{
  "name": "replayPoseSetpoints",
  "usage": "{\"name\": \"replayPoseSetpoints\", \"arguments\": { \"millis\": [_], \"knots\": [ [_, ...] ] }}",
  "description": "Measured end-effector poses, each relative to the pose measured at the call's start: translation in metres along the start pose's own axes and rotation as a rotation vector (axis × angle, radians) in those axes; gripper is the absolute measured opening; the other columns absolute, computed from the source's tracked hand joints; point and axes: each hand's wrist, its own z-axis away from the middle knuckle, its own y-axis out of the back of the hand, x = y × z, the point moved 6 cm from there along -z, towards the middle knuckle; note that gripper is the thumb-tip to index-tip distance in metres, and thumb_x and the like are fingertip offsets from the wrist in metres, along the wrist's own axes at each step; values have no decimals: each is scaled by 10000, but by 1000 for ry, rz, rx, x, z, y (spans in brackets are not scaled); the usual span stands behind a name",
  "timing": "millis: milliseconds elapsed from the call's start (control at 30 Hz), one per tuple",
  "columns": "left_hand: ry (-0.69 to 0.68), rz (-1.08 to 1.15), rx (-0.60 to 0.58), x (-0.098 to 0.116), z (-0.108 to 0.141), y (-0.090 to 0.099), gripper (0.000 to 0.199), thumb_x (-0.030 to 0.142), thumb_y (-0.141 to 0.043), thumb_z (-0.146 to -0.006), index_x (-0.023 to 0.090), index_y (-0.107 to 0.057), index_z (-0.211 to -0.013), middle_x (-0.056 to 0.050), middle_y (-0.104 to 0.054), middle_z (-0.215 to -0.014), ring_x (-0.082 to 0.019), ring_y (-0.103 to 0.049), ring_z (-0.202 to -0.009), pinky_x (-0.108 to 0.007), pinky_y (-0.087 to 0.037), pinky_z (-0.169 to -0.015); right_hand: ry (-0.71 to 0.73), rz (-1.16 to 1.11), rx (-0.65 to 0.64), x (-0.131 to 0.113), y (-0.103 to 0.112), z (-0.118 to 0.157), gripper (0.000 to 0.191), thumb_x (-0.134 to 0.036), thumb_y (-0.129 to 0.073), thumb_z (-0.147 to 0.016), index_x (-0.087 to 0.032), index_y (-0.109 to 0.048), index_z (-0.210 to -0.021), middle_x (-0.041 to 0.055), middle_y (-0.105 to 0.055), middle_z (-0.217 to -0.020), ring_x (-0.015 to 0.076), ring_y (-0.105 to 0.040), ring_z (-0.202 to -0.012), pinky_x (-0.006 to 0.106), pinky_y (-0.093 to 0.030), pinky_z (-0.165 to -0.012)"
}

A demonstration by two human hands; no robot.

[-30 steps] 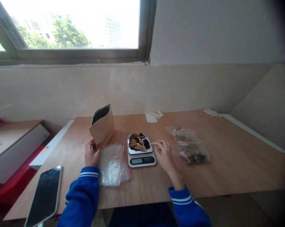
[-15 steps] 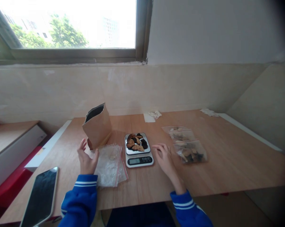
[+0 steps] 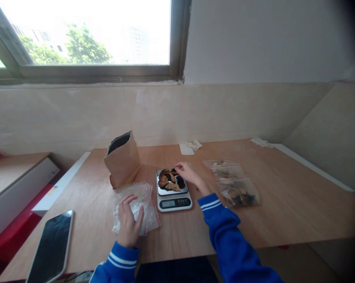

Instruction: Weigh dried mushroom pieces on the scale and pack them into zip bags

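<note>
My left hand (image 3: pixel 129 221) lies with fingers apart on a stack of clear zip bags (image 3: pixel 149 206) with red edges. My right hand (image 3: pixel 189 174) reaches over a digital kitchen scale (image 3: pixel 173 203), its fingertips at the far side of a pile of brown and black dried pieces (image 3: pixel 168 181) on the steel plate. Whether those fingertips pinch a piece is hidden. A kraft paper bag (image 3: pixel 122 164) with a black lining stands open just behind the clear bags. To the right of my right hand lie two zip bags of dried pieces (image 3: pixel 238 192).
A smartphone (image 3: pixel 51 247) lies face up at the table's front left. White paper scraps (image 3: pixel 192 146) sit by the wall, with a tissue (image 3: pixel 261 142) at the back right. A white-edged shelf (image 3: pixel 15 179) and red seat (image 3: pixel 15 218) stand beyond the table's left edge.
My left hand has come down from beside the paper bag onto the clear bags. My right hand has moved from beside the scale to over its plate.
</note>
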Motion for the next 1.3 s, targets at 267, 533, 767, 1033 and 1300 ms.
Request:
{"name": "replayPoseSetpoints", "arguments": {
  "millis": [267,533,767,1033,1300],
  "knots": [
    [106,-29,-270,-15,15,-26,265,350,-491,-832,219,-595,-1037,-119,-602,-1072,-294,-574,-989,-484,-448,-853,21,10,-90,11,-12,-24,139,-315,-691,-716,-176,-679,-710,17,-686,-678,136,-585,-624,228,-447,-584],
    [139,-67,-332,-13,15,-26,272,365,-467,-846,227,-621,-1023,-117,-616,-1073,-296,-570,-1003,-477,-433,-859,-55,111,87,58,25,8,124,-185,-559,-799,-164,-678,-830,87,-694,-880,192,-619,-829,307,-458,-756],
    [159,-118,-378,-14,17,-29,293,360,-441,-870,217,-612,-1059,-113,-603,-1110,-295,-547,-1024,-481,-422,-866,-28,211,119,79,42,53,150,-182,-546,-813,-168,-676,-886,107,-610,-1034,236,-545,-1042,391,-397,-938],
    [141,-149,-405,-12,17,-29,284,344,-433,-885,208,-601,-1070,-99,-589,-1125,-276,-540,-1022,-464,-420,-887,8,177,-63,68,29,101,192,-175,-506,-834,-193,-646,-964,89,-590,-1007,232,-563,-993,367,-441,-886],
    [116,-171,-413,-14,17,-30,275,345,-434,-889,219,-606,-1063,-91,-592,-1119,-268,-546,-1001,-458,-434,-865,-45,-2,48,73,31,94,186,-201,-490,-826,-178,-657,-903,67,-677,-886,201,-627,-821,335,-480,-758]
  ]
}}
